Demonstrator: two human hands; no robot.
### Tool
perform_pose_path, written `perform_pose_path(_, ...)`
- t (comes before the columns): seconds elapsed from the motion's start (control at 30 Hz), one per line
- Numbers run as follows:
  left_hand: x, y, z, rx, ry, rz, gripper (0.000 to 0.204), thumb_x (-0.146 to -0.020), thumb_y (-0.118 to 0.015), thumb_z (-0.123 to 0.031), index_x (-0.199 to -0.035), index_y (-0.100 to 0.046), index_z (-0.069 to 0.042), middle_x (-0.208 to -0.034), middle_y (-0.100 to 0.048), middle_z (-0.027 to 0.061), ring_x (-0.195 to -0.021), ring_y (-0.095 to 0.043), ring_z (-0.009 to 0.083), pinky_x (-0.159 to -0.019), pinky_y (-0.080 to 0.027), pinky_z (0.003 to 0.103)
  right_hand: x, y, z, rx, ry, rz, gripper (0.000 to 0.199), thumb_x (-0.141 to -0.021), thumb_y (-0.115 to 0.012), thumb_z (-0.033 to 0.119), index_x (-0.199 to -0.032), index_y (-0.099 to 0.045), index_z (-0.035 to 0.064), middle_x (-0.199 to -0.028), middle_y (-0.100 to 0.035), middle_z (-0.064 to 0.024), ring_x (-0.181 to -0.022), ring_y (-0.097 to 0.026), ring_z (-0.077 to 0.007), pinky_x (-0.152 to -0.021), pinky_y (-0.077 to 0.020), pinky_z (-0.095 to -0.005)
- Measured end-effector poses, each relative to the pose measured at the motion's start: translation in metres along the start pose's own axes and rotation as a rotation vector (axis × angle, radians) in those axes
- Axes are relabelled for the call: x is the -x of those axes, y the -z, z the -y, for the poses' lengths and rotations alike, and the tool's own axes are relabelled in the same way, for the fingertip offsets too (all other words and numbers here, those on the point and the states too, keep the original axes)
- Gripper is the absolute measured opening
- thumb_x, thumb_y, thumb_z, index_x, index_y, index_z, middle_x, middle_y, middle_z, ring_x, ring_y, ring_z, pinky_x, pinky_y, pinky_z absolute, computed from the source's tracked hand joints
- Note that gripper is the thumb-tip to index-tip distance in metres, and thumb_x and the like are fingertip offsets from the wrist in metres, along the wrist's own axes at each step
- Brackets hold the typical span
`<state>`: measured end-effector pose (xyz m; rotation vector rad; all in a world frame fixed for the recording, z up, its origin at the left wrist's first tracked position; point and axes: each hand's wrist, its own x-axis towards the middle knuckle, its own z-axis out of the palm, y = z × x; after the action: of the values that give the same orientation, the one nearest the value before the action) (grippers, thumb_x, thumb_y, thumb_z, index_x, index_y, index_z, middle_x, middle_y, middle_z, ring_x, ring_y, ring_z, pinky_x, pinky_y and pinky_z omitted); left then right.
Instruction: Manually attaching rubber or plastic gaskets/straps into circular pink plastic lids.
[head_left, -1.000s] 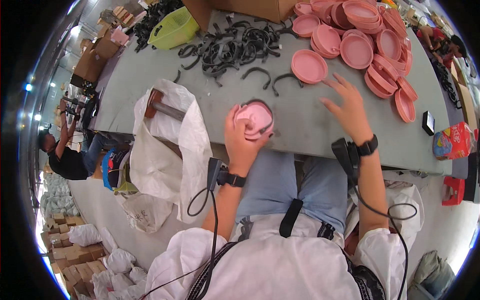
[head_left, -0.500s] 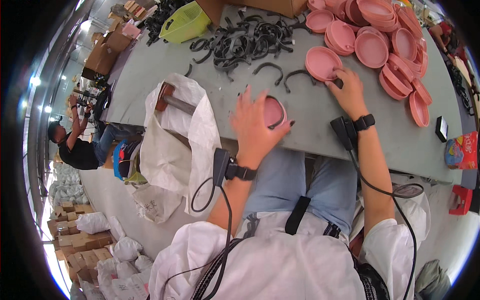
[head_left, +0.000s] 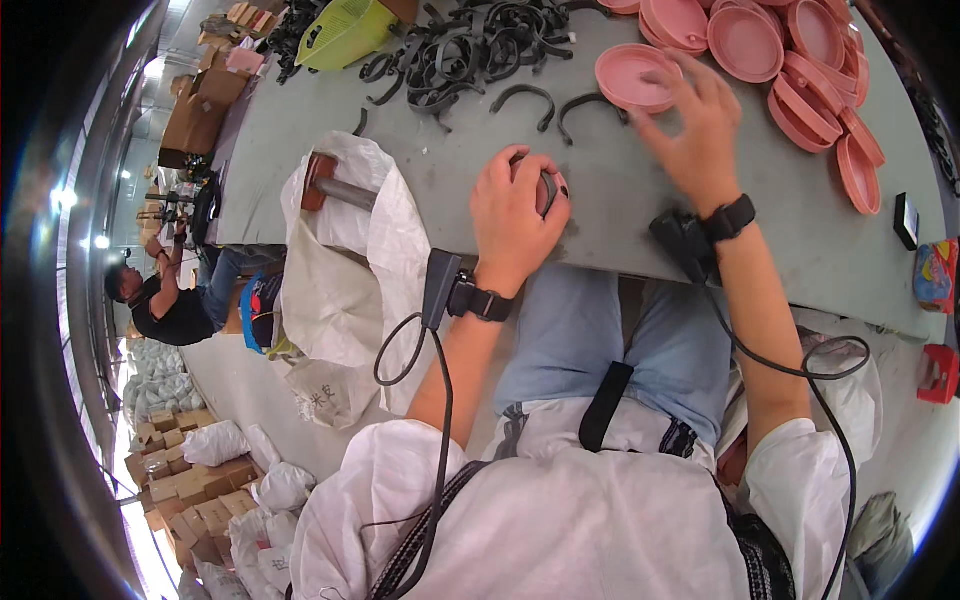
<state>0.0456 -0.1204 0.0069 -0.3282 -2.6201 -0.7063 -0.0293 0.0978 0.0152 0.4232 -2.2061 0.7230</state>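
Observation:
My left hand (head_left: 517,215) is wrapped over a small round pink dish with a curved black strip (head_left: 547,193) along it, close to the table's near edge. Its fingers cover most of the dish. My right hand (head_left: 697,135) is a little blurred, fingers apart, at the right rim of a round pink dish (head_left: 632,80) lying on the table. Whether the fingertips touch that rim, I cannot tell. Two loose black curved strips (head_left: 527,92) lie between my hands and a tangled heap of similar black strips (head_left: 465,55).
Many pink dishes (head_left: 745,45) are piled at the far right of the grey table (head_left: 700,255). A green basket (head_left: 345,35) stands far left. A white sack (head_left: 400,235) with a bar-like tool (head_left: 345,192) hangs at the left edge. Another person (head_left: 180,300) is beyond it.
My left hand has closed over the small dish, which lay under spread fingers before. My right hand has lifted slightly from the other dish's rim. The whole view has shifted a bit.

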Motion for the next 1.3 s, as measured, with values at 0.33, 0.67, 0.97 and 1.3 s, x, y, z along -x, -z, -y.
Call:
perform_pose_path(0.33, 0.0, 0.006, -0.002, 0.074, -0.052, -0.066, 0.034, -0.078, -0.058, -0.017, -0.109, -0.054, -0.006, -0.12, -0.049, 0.0179, -0.101, -0.051, 0.0329, -0.088, -0.04, 0.04, 0.031, -0.038, 0.066, -0.89, -0.308, 0.558, 0.031, -0.092, -0.055, 0.026, -0.113, -0.064, 0.0052, -0.089, -0.068, -0.0168, -0.084, -0.065, -0.031, -0.078, -0.0492, -0.0382)
perform_pose_path(0.67, 0.002, 0.004, 0.009, 0.231, -0.139, -0.16, 0.038, -0.079, -0.06, -0.028, -0.109, -0.054, -0.006, -0.116, -0.051, 0.0189, -0.11, -0.047, 0.0362, -0.092, -0.036, 0.045, 0.032, -0.033, 0.068, -0.829, -0.306, 0.588, 0.029, -0.094, -0.053, 0.027, -0.114, -0.065, 0.0101, -0.1, -0.068, -0.0136, -0.097, -0.064, -0.0305, -0.085, -0.0477, -0.04)
perform_pose_path(0.97, 0.015, -0.003, 0.026, 0.71, 0.127, -0.219, 0.038, -0.083, -0.06, -0.027, -0.11, -0.052, -0.003, -0.117, -0.049, 0.0202, -0.11, -0.048, 0.0331, -0.094, -0.041, 0.043, 0.05, -0.037, 0.074, -0.225, -0.136, 0.502, 0.028, -0.09, -0.053, 0.024, -0.116, -0.065, 0.0204, -0.106, -0.067, -0.0072, -0.12, -0.052, -0.0257, -0.107, -0.0276, -0.0555)
perform_pose_path(1.3, -0.036, 0.021, 0.026, 0.164, -0.415, 0.161, 0.023, -0.074, -0.068, -0.03, -0.08, -0.062, -0.009, -0.088, -0.059, 0.007, -0.087, -0.056, 0.029, -0.079, -0.043, 0.039, 0.05, -0.035, 0.074, -0.181, -0.08, 0.516, 0.03, -0.085, -0.06, 0.024, -0.115, -0.064, 0.0222, -0.11, -0.066, -0.0008, -0.123, -0.049, -0.0226, -0.106, -0.0285, -0.0553)
